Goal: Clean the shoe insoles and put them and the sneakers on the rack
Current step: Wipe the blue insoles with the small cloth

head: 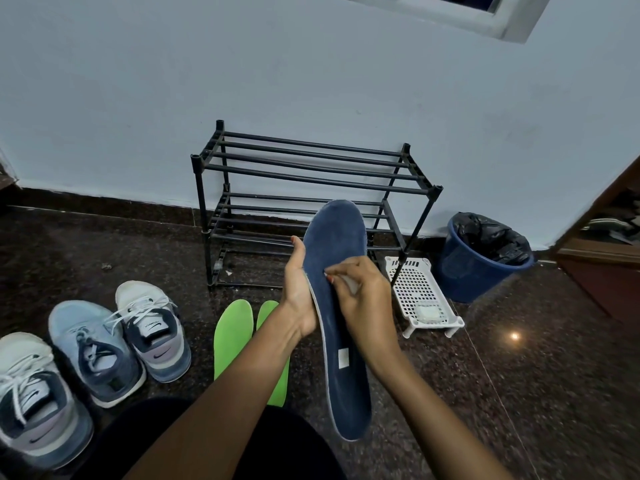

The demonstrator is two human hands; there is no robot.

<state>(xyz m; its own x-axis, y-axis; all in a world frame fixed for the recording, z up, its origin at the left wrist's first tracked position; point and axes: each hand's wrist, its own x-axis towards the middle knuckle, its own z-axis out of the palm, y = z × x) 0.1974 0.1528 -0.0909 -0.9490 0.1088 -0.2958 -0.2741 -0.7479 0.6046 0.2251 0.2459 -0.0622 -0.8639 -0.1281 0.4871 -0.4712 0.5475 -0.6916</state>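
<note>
I hold a long dark blue insole (341,306) upright in front of me. My left hand (299,289) grips its left edge from behind. My right hand (363,296) pinches a small white wipe (351,283) against the insole's face. Two green insoles (232,336) lie side by side on the floor below my hands. Three sneakers stand at the left: a light blue one (93,351), a white and grey one (156,327), and another white and grey one (33,400) nearest me. The black two-tier shoe rack (311,174) stands bare against the wall.
A white perforated plastic tray (420,294) with a small white block in it sits right of the rack. A blue bin (478,268) lined with a black bag stands further right. A wooden door frame (602,258) borders the right side. The floor is dark speckled stone.
</note>
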